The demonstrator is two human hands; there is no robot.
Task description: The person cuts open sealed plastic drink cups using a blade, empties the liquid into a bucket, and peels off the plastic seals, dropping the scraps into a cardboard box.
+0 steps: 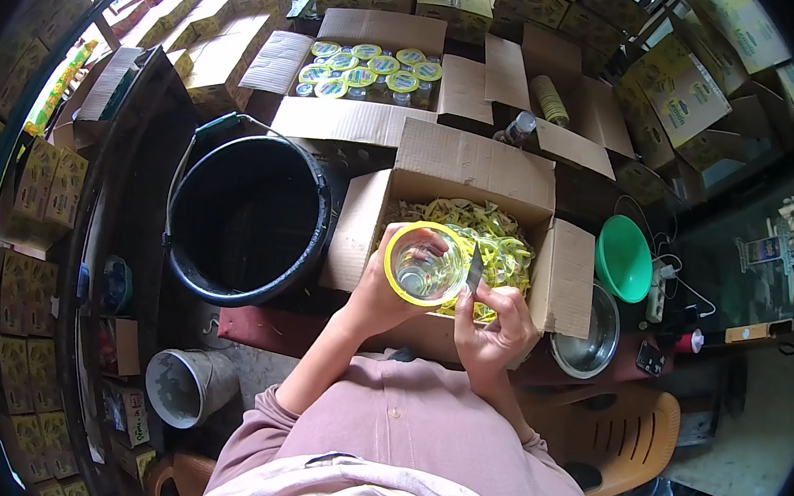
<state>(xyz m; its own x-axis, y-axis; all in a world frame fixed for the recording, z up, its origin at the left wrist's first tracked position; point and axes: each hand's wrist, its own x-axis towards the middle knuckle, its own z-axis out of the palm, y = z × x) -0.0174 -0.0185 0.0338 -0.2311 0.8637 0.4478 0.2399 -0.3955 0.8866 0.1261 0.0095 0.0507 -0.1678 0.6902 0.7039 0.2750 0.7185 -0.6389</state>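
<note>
My left hand (376, 292) is wrapped round a clear cup (418, 274) with a bright yellow rim, its mouth tilted up toward me. In my right hand (496, 329), pinched between thumb and fingers, is a small dark blade (475, 269). The blade stands against or very near the right side of the cup's rim; whether it touches I cannot tell. Below both hands is an open cardboard box (477, 165) holding a heap of curly yellow-green strips (503, 256).
A big black bucket (181, 261) stands at the left. At the right are a green bowl (623, 258) and a metal bowl (588, 348). Behind, one open carton (380, 28) holds yellow-lidded cups (359, 76); another holds a stack of yellowish discs (550, 100).
</note>
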